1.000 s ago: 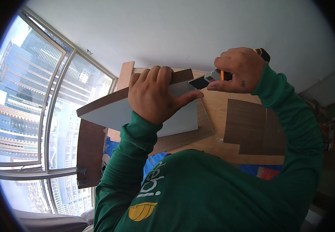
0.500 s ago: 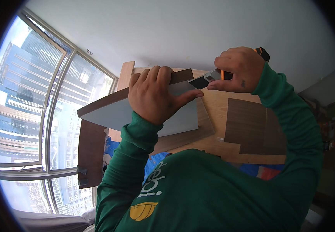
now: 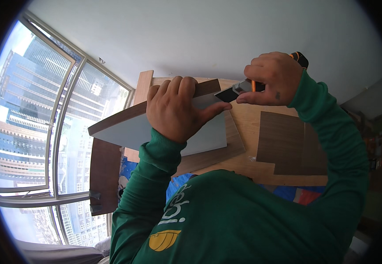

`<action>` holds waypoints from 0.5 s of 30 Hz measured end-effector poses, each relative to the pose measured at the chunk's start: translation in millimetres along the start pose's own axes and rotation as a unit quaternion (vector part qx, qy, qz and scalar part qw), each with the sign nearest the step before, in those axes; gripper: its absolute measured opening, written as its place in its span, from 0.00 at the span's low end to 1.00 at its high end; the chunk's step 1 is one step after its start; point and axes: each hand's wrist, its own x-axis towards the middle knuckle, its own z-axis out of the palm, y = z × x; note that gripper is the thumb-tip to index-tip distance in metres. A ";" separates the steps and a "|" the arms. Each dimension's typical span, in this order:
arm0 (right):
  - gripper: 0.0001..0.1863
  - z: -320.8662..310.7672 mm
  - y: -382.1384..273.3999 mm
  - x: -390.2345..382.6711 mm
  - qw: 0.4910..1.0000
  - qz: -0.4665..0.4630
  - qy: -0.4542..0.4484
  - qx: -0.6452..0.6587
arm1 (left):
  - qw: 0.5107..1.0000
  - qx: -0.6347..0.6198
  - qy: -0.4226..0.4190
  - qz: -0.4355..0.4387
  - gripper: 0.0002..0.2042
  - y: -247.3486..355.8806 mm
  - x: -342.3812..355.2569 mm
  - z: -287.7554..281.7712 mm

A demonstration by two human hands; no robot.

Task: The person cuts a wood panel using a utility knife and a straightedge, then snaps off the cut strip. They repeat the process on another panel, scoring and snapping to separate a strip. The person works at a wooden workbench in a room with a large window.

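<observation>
My left hand (image 3: 173, 105) is wrapped over the upper edge of a board (image 3: 129, 127) with a pale grey-white face and a brown wood-look edge. Its thumb stretches right, along the pale face. In my right hand (image 3: 274, 79) is a utility knife (image 3: 243, 86) with a black and orange handle and a grey metal nose. Its dark, wide blade (image 3: 227, 93) points left and meets or lies very close to the board's right end, near my left thumb tip. My right fingers are closed round the knife body, and its butt end sticks out behind the hand.
Below the board lies a light wooden tabletop (image 3: 248, 127) bearing brown wood-look panels (image 3: 283, 136). A dark brown panel (image 3: 105, 176) stands at the left, beside large windows (image 3: 89, 97). A pale wall (image 3: 208, 35) rises behind the table. Blue sheeting (image 3: 180, 182) shows at the table's near edge.
Hardly anything differs. The knife blade has shifted very slightly at the board's right end; both hands keep their grip and place.
</observation>
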 end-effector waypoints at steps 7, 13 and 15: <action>0.34 -0.6 -0.1 -0.8 1.000 0.006 0.000 0.003 | 1.000 0.000 0.001 -0.001 0.36 0.0 1.7 0.5; 0.34 0.4 0.6 0.0 1.000 0.006 0.001 0.004 | 1.000 0.001 -0.006 -0.005 0.36 0.1 1.3 0.1; 0.35 1.0 0.7 0.0 1.000 0.004 0.006 0.009 | 1.000 -0.002 0.000 -0.003 0.36 0.0 1.3 0.8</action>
